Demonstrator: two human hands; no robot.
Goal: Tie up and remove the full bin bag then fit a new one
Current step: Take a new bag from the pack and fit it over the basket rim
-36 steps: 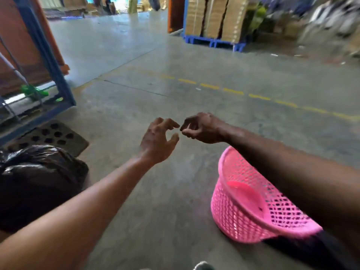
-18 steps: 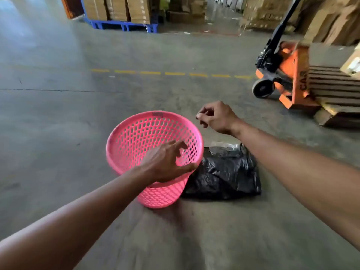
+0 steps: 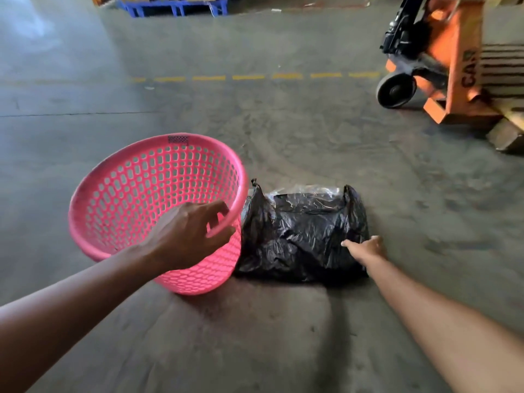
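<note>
Since half a second ago the right hand (image 3: 365, 249) has dropped from above the bin rim down to the black bags (image 3: 303, 236) on the floor, and the camera has dipped closer, so the bin (image 3: 158, 194) and bags fill more of the view.

Head view: the pink mesh bin stands tilted on the concrete floor (image 3: 283, 336), its mouth leaning toward the camera and its base lifted on the far side, with no liner in it. The left hand (image 3: 190, 236) grips its near rim, fingers curled over the edge inside and thumb along the outside. Just right of the bin, touching its wall, lies the bundle of black bags, wrapped in clear film that shows at the top. The right hand rests on the bundle's lower right corner, fingers stretched forward and fairly flat; whether it pinches the plastic I cannot tell. At the upper right stands an orange pallet truck (image 3: 442, 61) against a wooden pallet (image 3: 507, 117). A dashed yellow line (image 3: 249, 77) crosses the floor behind, and a blue pallet (image 3: 173, 7) sits at the top edge
</note>
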